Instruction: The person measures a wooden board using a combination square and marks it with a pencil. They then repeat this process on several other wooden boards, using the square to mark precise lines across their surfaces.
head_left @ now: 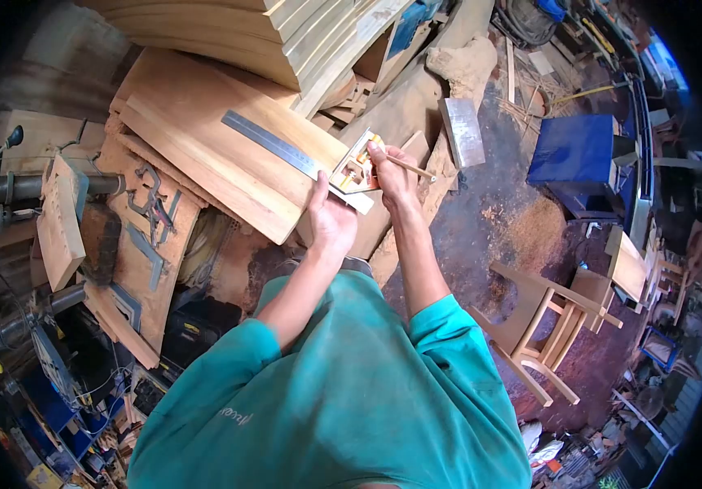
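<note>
My left hand (332, 218) is at the front right corner of a wide wooden board (220, 155), its thumb up beside the end of a metal ruler (271, 144) that lies on the board. Against that corner is a small flat case (357, 173) with yellow and red parts, touched by both hands. My right hand (396, 173) grips the case's right side, fingers closed, and a thin wooden pencil (410, 169) sticks out to the right from between the fingers. A pale flat strip (361, 201) shows under the case.
Stacked curved wood (286, 33) rises behind the board. Clamps (155, 204) lie on a dusty bench at left. A metal plate (463, 132), a blue cabinet (573, 152) and a wooden chair frame (551, 330) are at right.
</note>
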The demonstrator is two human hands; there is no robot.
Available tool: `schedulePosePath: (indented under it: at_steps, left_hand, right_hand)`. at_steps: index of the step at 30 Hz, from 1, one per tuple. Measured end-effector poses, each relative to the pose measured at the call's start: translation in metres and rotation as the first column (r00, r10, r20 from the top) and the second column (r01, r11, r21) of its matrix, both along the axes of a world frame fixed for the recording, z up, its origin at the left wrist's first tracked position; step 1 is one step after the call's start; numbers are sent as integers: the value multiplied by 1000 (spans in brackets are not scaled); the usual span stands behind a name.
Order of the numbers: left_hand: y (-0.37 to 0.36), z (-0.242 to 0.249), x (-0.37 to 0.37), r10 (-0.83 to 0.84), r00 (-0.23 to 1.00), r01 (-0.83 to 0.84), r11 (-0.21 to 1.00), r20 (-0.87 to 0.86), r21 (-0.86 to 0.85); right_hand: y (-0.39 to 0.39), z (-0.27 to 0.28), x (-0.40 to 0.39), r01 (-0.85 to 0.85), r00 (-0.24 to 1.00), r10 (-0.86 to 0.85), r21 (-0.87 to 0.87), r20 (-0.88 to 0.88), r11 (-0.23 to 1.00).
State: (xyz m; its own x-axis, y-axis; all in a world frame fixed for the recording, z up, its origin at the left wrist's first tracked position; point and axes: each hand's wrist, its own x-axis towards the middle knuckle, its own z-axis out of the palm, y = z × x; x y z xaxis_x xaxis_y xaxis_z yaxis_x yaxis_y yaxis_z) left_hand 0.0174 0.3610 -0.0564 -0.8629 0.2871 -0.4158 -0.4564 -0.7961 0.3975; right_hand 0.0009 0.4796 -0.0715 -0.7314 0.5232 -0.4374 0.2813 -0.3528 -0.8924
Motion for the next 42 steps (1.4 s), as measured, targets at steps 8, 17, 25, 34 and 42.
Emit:
schedulePosePath:
  at_steps: [8, 17, 25, 34, 42]
  left_hand:
    - [11, 3, 0, 92, 977, -70, 991, 193, -118]
    - [-92, 61, -46, -892, 315, -697, 16, -326, -717]
    - [-97, 27, -97, -977, 212, -717, -162, 9, -678]
    - [-83, 36, -104, -898, 439, -620, -330, 34, -712]
    - [-80, 36, -110, -902, 432, -642, -307, 0, -703]
  right_hand:
    - [5, 0, -5, -17, 1000, 18, 80, -12, 997]
    - [4, 4, 0, -33, 999, 31, -28, -40, 999]
    - [-3, 26, 0, -4, 998, -1, 88, 63, 996]
    - [5, 15, -1, 39, 999, -44, 166, 28, 985]
    - [6, 9, 5, 58, 998, -54, 135, -36, 989]
